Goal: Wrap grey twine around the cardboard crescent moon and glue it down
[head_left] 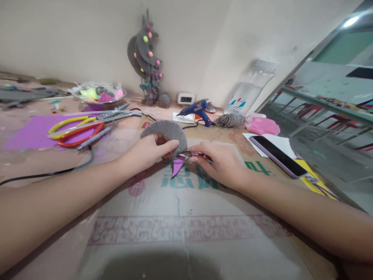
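Note:
My left hand [148, 149] is closed round a crescent [170, 130] wrapped in grey yarn, with the thumb pressed on its face. The crescent's lower tip is bare purple [178, 165] and points down toward me. At the right of that tip my right hand [217, 159] is pinched on a small dark tool [186, 154], its thin end against the crescent's edge. Fingers cover most of the tool, so its exact kind is unclear. Under both hands lies a printed cardboard sheet [192, 229] with a clear covering.
Scissors with yellow and red handles [77, 132] lie on purple sheet [26, 132] at left. Behind are a metal bowl [124, 94], hanging moon ornament [147, 50], small clock [185, 98], blue glue gun [196, 110] and grey yarn [230, 121]. A bottle [247, 87] and phone [278, 155] are right.

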The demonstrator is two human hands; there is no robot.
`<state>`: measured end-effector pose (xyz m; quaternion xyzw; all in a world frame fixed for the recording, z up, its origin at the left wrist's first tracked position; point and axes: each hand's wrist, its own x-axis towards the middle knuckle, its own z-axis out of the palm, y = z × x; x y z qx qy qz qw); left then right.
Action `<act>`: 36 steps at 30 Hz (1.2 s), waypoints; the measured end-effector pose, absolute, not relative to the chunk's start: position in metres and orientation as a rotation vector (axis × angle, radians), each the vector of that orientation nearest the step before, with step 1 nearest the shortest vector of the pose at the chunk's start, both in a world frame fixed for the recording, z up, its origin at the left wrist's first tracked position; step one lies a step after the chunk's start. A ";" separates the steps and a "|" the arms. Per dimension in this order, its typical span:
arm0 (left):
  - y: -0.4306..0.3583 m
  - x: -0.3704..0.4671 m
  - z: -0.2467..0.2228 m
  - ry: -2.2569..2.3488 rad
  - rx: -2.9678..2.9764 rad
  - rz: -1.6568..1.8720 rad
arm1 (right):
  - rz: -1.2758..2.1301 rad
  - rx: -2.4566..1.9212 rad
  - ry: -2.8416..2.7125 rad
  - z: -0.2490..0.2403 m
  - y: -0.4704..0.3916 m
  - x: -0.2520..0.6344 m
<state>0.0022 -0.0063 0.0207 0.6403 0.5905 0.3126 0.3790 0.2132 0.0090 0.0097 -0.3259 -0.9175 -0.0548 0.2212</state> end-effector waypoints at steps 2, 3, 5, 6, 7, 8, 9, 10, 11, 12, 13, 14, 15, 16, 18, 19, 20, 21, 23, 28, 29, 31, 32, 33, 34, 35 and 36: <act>-0.006 0.002 0.021 1.502 1.653 0.804 | -0.157 -0.898 -2.546 0.010 0.009 0.212; -0.006 0.002 0.020 1.494 1.662 0.809 | -0.159 -0.890 -2.549 0.010 0.009 0.212; -0.005 0.002 0.020 1.480 1.677 0.817 | -0.164 -0.875 -2.553 0.010 0.009 0.211; -0.005 0.002 0.020 1.477 1.680 0.815 | -0.168 -0.872 -2.556 0.010 0.009 0.211; -0.005 0.003 0.019 1.477 1.681 0.813 | -0.173 -0.874 -2.560 0.010 0.009 0.211; -0.005 0.003 0.019 1.479 1.682 0.810 | -0.179 -0.877 -2.565 0.010 0.009 0.211; -0.004 0.003 0.019 1.479 1.684 0.808 | -0.187 -0.880 -2.569 0.010 0.009 0.211; -0.004 0.003 0.018 1.473 1.689 0.810 | -0.199 -0.881 -2.575 0.010 0.009 0.212; -0.004 0.003 0.018 1.463 1.695 0.816 | -0.213 -0.877 -2.580 0.010 0.009 0.212; -0.004 0.003 0.018 1.456 1.698 0.822 | -0.230 -0.873 -2.585 0.010 0.009 0.212; -0.004 0.003 0.018 1.455 1.698 0.827 | -0.248 -0.868 -2.589 0.010 0.009 0.212; -0.004 0.003 0.018 1.456 1.696 0.828 | -0.267 -0.865 -2.593 0.010 0.009 0.212; -0.004 0.003 0.018 1.459 1.692 0.830 | -0.285 -0.861 -2.597 0.010 0.009 0.211; -0.004 0.003 0.018 1.464 1.687 0.830 | -0.298 -0.857 -2.599 0.010 0.009 0.211; -0.004 0.003 0.019 1.469 1.683 0.829 | -0.309 -0.841 -2.598 0.010 0.010 0.211; -0.004 0.003 0.019 1.470 1.684 0.831 | -0.306 -0.830 -2.593 0.009 0.010 0.211; -0.004 0.003 0.019 1.471 1.685 0.830 | -0.296 -0.819 -2.585 0.009 0.010 0.211; -0.004 0.003 0.019 1.476 1.687 0.826 | -0.283 -0.812 -2.575 0.009 0.010 0.212; -0.004 0.003 0.020 1.488 1.691 0.819 | -0.259 -0.803 -2.562 0.008 0.010 0.213; -0.004 0.003 0.020 1.504 1.691 0.801 | -0.251 -0.804 -2.584 0.006 0.011 0.214; -0.004 0.003 0.020 1.505 1.694 0.801 | -0.250 -0.803 -2.585 0.006 0.011 0.214; -0.003 0.002 0.019 1.504 1.698 0.807 | -0.242 -0.801 -2.587 0.006 0.011 0.214; -0.003 0.002 0.019 1.499 1.699 0.810 | -0.236 -0.802 -2.590 0.006 0.011 0.214; -0.002 0.002 0.018 1.492 1.699 0.813 | -0.231 -0.805 -2.595 0.006 0.011 0.214; -0.002 0.002 0.018 1.484 1.697 0.817 | -0.228 -0.811 -2.599 0.006 0.011 0.214; -0.002 0.002 0.018 1.478 1.693 0.821 | -0.227 -0.816 -2.602 0.005 0.011 0.213; -0.002 0.002 0.018 1.472 1.686 0.823 | -0.227 -0.821 -2.605 0.005 0.011 0.213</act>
